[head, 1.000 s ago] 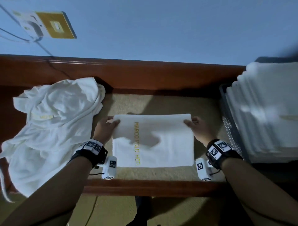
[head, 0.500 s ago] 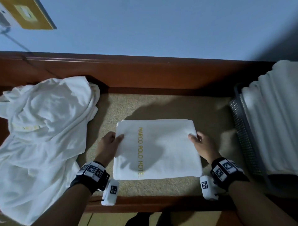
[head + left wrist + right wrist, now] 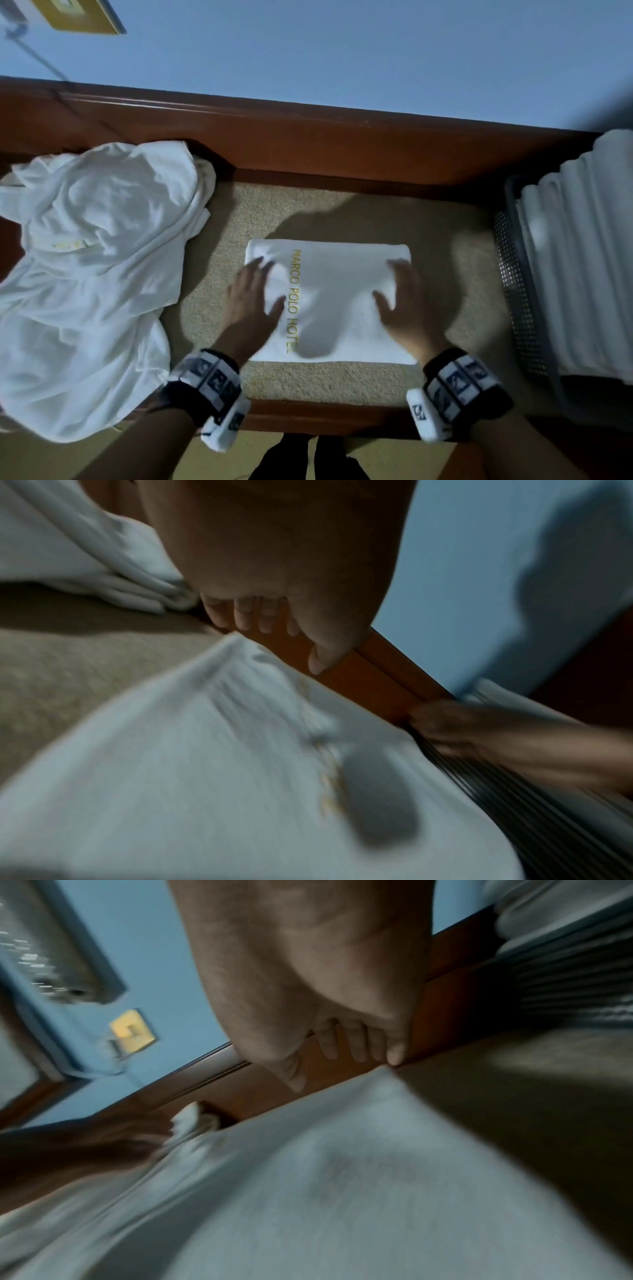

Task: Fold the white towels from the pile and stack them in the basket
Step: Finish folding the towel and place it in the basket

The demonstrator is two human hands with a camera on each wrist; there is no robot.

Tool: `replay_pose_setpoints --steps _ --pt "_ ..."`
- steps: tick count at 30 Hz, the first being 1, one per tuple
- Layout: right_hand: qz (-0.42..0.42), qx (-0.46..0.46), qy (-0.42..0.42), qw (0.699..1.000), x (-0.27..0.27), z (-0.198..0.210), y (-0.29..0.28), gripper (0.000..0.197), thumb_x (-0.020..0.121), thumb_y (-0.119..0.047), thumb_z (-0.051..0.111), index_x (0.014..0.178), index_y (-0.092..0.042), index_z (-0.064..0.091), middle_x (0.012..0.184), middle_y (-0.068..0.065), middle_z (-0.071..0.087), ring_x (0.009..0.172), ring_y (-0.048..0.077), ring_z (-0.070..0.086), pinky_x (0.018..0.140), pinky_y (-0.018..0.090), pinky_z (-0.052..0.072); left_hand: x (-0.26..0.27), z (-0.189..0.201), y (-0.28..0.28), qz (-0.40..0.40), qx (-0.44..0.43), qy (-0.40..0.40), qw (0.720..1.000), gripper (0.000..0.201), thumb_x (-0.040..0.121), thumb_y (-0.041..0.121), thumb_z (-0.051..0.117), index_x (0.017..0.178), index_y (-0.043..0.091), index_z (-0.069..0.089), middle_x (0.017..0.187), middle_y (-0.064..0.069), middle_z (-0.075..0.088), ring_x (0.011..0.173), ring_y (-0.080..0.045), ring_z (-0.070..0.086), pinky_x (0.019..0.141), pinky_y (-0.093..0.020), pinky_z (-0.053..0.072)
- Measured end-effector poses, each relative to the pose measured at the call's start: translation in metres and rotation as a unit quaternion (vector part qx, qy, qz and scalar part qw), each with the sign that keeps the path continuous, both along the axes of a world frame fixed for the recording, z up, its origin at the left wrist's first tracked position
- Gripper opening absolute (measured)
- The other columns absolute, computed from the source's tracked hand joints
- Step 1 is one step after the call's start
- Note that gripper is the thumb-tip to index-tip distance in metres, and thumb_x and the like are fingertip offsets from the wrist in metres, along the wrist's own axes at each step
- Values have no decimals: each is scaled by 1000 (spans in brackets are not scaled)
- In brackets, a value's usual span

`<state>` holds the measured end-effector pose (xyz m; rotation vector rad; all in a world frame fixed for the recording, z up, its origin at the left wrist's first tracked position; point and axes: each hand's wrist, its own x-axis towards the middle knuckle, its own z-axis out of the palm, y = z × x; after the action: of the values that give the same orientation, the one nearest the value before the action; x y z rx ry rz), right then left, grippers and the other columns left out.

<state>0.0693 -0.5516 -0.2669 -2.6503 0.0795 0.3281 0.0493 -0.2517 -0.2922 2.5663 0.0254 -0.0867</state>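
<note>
Smoothing pass: left hand (image 3: 251, 298) and right hand (image 3: 406, 305), fingers spread flat, over folded hotel towel (image 3: 335, 294) mid-bench, likely flattening it for the basket (image 3: 517, 294) at right; pile (image 3: 89, 274) waits at left.

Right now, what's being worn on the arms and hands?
Both forearms are bare, no sleeves or gloves. The left hand and right hand each have a black wrist band carrying square black-and-white markers, with a white marked block attached below it.

A hotel room: towel (image 3: 335, 294) lettered "MARCO POLO HOTEL", beige carpeted ledge (image 3: 342, 212), blue wall (image 3: 342, 51).
</note>
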Motion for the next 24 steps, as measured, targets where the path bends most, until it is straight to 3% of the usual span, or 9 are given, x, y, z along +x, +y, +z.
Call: replay_pose_setpoints --steps 2,3,5,8,11,13,16,20,24 --pt "112 -50 29 992 -34 -13 28 71 107 -47 40 166 -22 10 174 9 0 160 27 0 129 46 12 -30 -10 -31 -87 28 36 995 70 104 42 49 165 28 18 175 3 4 160 -18 -2 128 -47 8" --pt "153 -74 32 985 -51 -23 40 72 106 -52 33 167 -22 7 173 10 -7 160 29 -7 129 53 9 -42 -20 -42 -119 48 36 991 69 107 43 41 166 29 10 175 5 -4 160 -16 -10 129 -48 3" --pt "195 -95 12 976 -72 -44 45 73 105 -58 29 167 -22 10 173 13 -3 160 33 0 125 62 12 -54 -41 -46 -154 84 23 984 66 107 47 31 167 27 9 175 5 -3 161 -19 -5 127 -52 9" --pt "189 -94 -17 977 -63 -57 9 71 106 -58 30 166 -21 16 174 10 3 160 30 6 125 64 12 -43 -56 -14 -143 131 36 980 66 108 52 23 166 22 15 175 3 5 161 -20 4 126 -55 16" --pt "130 -119 3 984 -46 -55 -34 70 106 -53 20 167 -22 5 174 2 -10 161 25 -5 127 61 7 -34 -53 17 -118 160 39 979 65 108 51 17 167 23 14 175 5 5 161 -18 4 126 -58 15" --pt "83 -154 35 984 -32 -53 -44 74 105 -54 21 166 -20 -2 172 6 -19 159 28 -14 128 58 0 -29 -46 19 -110 154 32 981 66 107 48 20 167 20 11 175 2 2 161 -20 0 127 -58 9" --pt "78 -153 23 985 3 -41 -10 79 105 -54 28 164 -23 -15 168 9 -30 156 29 -26 127 55 -12 -7 -37 -7 -90 133 34 986 67 107 42 22 167 18 4 175 -2 -6 161 -22 -9 129 -52 -3" --pt "216 -153 46 963 41 -45 50 68 107 -52 17 164 -29 -13 171 4 -24 157 30 -22 126 58 -9 34 -42 -37 -132 129 57 981 67 105 47 11 167 24 3 174 0 -9 159 -21 -16 129 -55 0" --pt "175 -150 38 972 52 -65 21 74 102 -69 11 164 -34 -9 171 1 -20 159 24 -17 127 53 -11 51 -56 -11 -104 146 64 982 69 104 57 5 166 27 -1 173 5 -12 159 -15 -15 129 -50 -3"
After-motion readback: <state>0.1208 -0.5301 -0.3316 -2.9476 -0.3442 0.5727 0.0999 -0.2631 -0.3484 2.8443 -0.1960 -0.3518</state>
